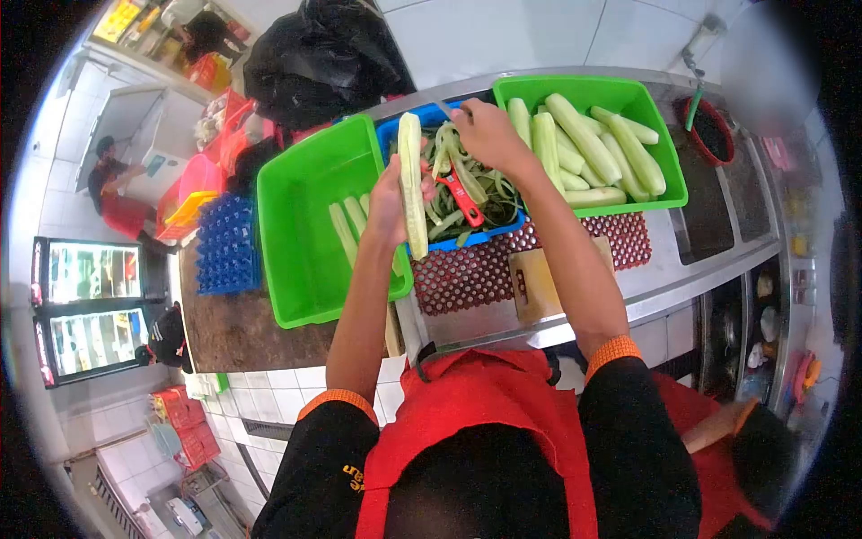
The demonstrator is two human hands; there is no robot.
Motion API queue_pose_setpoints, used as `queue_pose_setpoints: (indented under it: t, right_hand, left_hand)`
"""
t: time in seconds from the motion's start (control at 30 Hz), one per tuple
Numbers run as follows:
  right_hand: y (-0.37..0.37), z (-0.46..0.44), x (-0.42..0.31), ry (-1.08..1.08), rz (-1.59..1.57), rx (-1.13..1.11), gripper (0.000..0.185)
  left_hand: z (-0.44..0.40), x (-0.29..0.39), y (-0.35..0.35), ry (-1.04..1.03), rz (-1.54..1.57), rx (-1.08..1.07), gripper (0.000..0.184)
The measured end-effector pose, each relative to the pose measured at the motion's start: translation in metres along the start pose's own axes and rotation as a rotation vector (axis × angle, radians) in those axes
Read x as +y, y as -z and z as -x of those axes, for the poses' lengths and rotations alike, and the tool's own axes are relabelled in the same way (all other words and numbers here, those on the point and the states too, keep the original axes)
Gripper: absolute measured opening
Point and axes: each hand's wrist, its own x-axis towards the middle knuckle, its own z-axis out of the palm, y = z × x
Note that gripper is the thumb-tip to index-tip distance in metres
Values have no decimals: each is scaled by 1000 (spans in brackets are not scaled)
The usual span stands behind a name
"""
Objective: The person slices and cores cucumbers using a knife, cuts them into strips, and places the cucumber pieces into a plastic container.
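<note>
the peeled cucumber (410,171) is upright in the left hand (390,202), above the blue tub (494,235) near its left edge, the lower end by that tub's near left corner. the left fingers are closed around its middle. the right hand (489,135) is closed on a knife (439,103); only the blade shows, just beside the cucumber's upper end.

it should feel fairly light, firm along its length but likely to snap if bent, and slippery where the skin is gone. the middle looks the best place to take hold, with a snug, unhurried grip that won't bruise the flesh.

the blue tub stands between 2 green tubs toward the counter's (664,242) far edge. it holds a heap of green peelings (498,184) with a red peeler (463,202) on top. the left green tub (301,242) has a few pale lengths (342,232) along its right side and much bare floor. the right green tub (584,87) is piled with whole peeled cucumbers (582,139).
</note>
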Motion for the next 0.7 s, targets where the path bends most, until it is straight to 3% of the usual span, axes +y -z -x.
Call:
queue_pose_setpoints:
  t: [0.03,0.1,0.33,0.47,0.53,0.7]
  right_hand:
    - [-3,3,0,3,0,-6,33]
    - [-8,21,-5,216,-191,176,32]
    - [14,58,-59,215,-176,78,33]
    - [15,61,-64,311,-192,103,44]
    - [15,62,-66,325,-163,112,44]
    - [18,63,-71,318,-123,96,43]
  left_hand:
    - [0,0,-1,0,55,-23,49]
    - [0,0,-3,-15,39,-10,49]
    - [1,2,-13,-94,18,131,39]
    - [0,3,-3,-68,-98,133,37]
    - [1,6,-14,-147,-67,112,38]
    - [0,4,-3,-107,-115,106,41]
